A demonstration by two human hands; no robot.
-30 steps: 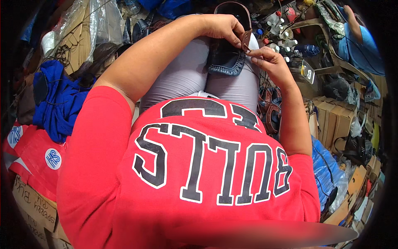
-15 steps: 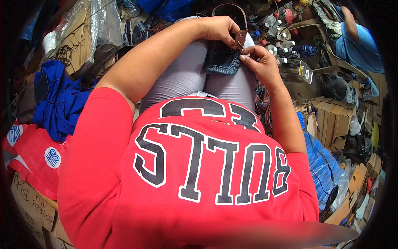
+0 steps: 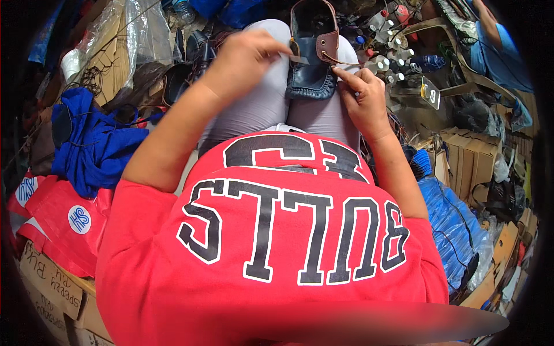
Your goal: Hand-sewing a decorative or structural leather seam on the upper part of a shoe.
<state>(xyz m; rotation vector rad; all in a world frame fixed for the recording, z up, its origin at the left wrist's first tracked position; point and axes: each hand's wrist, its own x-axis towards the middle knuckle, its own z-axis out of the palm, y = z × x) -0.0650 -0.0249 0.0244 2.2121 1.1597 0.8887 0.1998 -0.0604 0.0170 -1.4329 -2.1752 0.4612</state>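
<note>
A dark blue moccasin-style shoe (image 3: 314,86) with a gathered toe seam and a brown collar rests between my thighs, its toe toward me. A thin brown lace (image 3: 340,61) comes out of the eyelet area of the collar and runs to the right. My right hand (image 3: 365,97) is at the shoe's right edge, thumb and index finger closed on it beside the lace. Above my left thigh, my left hand (image 3: 245,63) is blurred, its fingers pinched together. A small pale sliver (image 3: 298,59) shows by its fingertips, too unclear to name.
Left lie blue cloth (image 3: 95,147), red bags (image 3: 72,230) and cardboard boxes (image 3: 55,288). Several bottles (image 3: 395,60) stand beyond my right knee, near a curved frame (image 3: 461,57). Blue plastic wrap (image 3: 447,230) and flattened cardboard (image 3: 470,158) are at right. Another person's arm (image 3: 489,26) shows upper right.
My left hand has let go of the shoe's collar and moved left toward me. My right hand stays by the shoe's edge. More of the shoe's inside and the lace now show.
</note>
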